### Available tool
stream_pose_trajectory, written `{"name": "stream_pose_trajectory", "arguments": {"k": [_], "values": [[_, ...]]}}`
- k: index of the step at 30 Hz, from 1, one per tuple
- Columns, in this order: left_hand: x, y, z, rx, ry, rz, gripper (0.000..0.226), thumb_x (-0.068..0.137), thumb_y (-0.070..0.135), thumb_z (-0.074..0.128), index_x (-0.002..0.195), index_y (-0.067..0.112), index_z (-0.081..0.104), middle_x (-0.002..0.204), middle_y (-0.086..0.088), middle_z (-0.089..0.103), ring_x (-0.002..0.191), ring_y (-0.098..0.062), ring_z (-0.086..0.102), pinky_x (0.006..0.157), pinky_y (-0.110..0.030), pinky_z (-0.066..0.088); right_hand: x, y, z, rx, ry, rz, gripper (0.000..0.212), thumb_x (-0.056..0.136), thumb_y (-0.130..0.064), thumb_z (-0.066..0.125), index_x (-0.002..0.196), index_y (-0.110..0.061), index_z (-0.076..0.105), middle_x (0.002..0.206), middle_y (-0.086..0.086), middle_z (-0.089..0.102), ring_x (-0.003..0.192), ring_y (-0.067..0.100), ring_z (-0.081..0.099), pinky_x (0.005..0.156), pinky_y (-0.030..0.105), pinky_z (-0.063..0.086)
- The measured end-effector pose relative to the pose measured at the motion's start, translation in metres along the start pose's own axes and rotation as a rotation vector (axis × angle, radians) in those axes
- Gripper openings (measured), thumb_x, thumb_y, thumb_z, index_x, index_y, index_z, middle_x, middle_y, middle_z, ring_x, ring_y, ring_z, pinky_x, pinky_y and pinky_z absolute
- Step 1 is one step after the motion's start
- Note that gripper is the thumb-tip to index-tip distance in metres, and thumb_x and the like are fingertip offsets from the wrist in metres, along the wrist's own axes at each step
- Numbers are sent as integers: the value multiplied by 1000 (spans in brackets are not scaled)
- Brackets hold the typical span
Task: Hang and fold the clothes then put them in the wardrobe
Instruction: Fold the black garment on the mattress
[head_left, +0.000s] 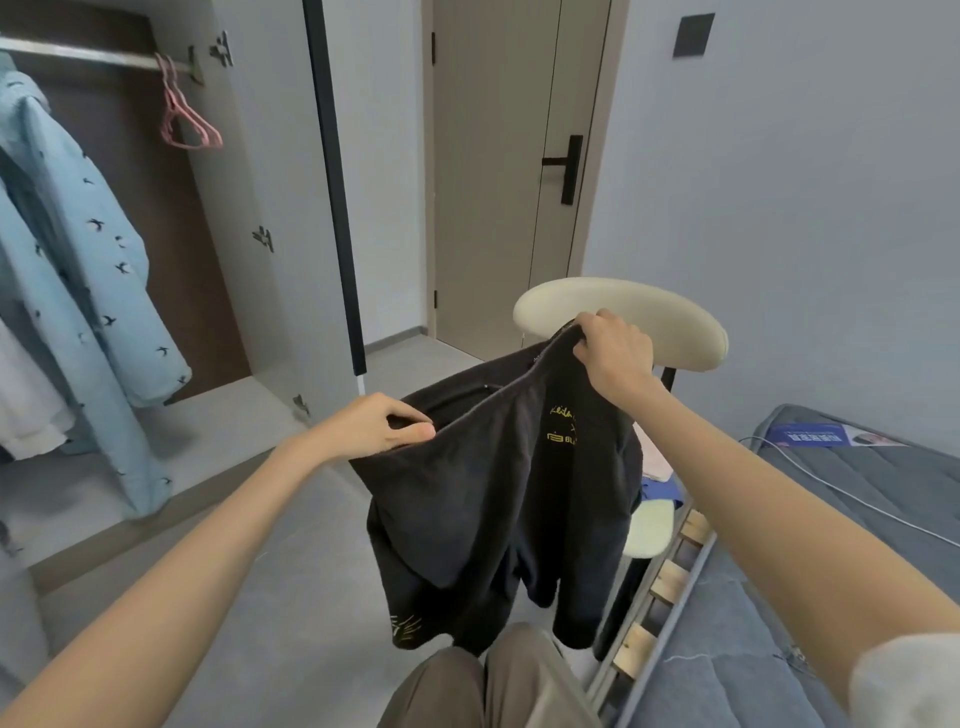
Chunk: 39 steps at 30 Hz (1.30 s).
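A smooth grey floor (291, 582) runs from the open wardrobe (260, 171) on the left to a closed beige door (493, 182) with a black handle (569, 169) straight ahead, and a plain pale wall (779, 182) fills the right. Inside the wardrobe a metal rail (78, 54) carries a few thin pink hangers (187, 119) and a padded light-blue coat (78, 270) printed with small dark birds; a white garment (26, 405) hangs beside it. A chair (623, 317) with a rounded cream back stands near the middle, just beside a bed (857, 493) whose quilted grey mattress leaves bare wooden slats (670, 577) showing along its edge. The black top (467, 519), soft and limp with yellow lettering, hangs in the air in front of the chair, its lower edge above the person's trousers (467, 686). The left hand (374, 423) pinches one upper edge between thumb and curled fingers; the right hand (613, 348), higher and close to the chair back, has its grip bunched tight round the other upper edge. Open floor lies between the person and the wardrobe; the chair and bed close in on the right.
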<state>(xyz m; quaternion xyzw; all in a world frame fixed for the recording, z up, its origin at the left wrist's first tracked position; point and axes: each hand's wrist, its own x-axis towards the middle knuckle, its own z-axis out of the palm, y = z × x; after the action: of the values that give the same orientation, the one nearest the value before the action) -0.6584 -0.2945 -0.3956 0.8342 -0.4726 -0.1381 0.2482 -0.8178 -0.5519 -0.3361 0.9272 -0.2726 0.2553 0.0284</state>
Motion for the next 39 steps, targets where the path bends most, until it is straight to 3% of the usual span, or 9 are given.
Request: {"name": "stream_pose_trajectory", "arguments": {"k": [2, 7, 11, 15, 19, 25, 29, 34, 39], "values": [[0, 5, 3, 29, -26, -26, 51, 77, 60, 63, 121, 33, 64, 129, 7, 60, 109, -8, 56, 89, -21, 42, 1, 0, -1, 18, 3, 9, 19, 95, -9, 48, 111, -7, 58, 105, 15, 57, 84, 37, 59, 71, 45, 53], [-4, 18, 29, 499, -57, -73, 101, 58, 88, 54, 137, 26, 46, 131, 3, 52, 117, -19, 47, 76, -24, 40, 2, -10, -2, 172, 9, -17, 21, 95, -7, 45, 105, -10, 63, 101, 16, 57, 84, 38, 56, 74, 47, 52], [-7, 19, 59, 351, -75, -238, 126, 50, 96, 47, 147, 17, 27, 148, -7, 27, 134, -31, 26, 105, -49, 35, 3, -19, -8, 257, 58, -17, 24, 90, -9, 43, 94, -10, 67, 92, 13, 63, 77, 34, 53, 59, 34, 40], [-7, 28, 84, 323, -85, -244, 134, 50, 88, 60, 151, 19, 5, 155, -9, 8, 143, -35, 10, 111, -62, 21, 5, -26, -18, 341, 95, 22, 24, 87, -11, 44, 90, -2, 67, 86, 18, 66, 80, 39, 56, 63, 42, 49], [-2, 32, 88, 269, 97, -231, 105, 69, 73, 63, 145, 11, 24, 140, -12, 31, 130, -31, 33, 106, -49, 37, 9, -24, -22, 423, 100, 76, 26, 88, -12, 45, 92, -2, 69, 90, 18, 68, 86, 37, 60, 75, 48, 52], [4, 20, 81, 189, 284, -176, 33, 98, 16, 49, 129, 7, 52, 119, -12, 47, 105, -27, 52, 89, -33, 44, 1, -10, -12, 440, 70, 9, 22, 88, -10, 49, 90, -11, 71, 86, 8, 69, 80, 27, 60, 75, 47, 55], [6, 1, 60, 243, 363, -213, 29, 95, -1, 45, 116, 8, 63, 111, -13, 55, 100, -31, 54, 83, -40, 46, -6, 10, 3, 253, -60, -155, 17, 87, -8, 53, 92, -11, 69, 89, 9, 66, 80, 30, 60, 71, 48, 55], [9, -2, 32, 271, 443, -203, 37, 90, -9, 44, 112, 9, 67, 106, -11, 55, 90, -29, 56, 71, -34, 41, -20, 36, 38, 110, -333, -222, 16, 92, -14, 55, 102, -13, 68, 96, 9, 67, 86, 28, 62, 79, 45, 54], [17, 12, 3, 126, 173, -342, 21, 92, 9, 50, 75, 6, 61, 72, -7, 53, 64, -17, 51, 52, -23, 33, -20, 34, 59, 156, -477, -32, 25, 95, -33, 53, 109, -19, 68, 108, 6, 67, 97, 28, 61, 94, 45, 50]]}}
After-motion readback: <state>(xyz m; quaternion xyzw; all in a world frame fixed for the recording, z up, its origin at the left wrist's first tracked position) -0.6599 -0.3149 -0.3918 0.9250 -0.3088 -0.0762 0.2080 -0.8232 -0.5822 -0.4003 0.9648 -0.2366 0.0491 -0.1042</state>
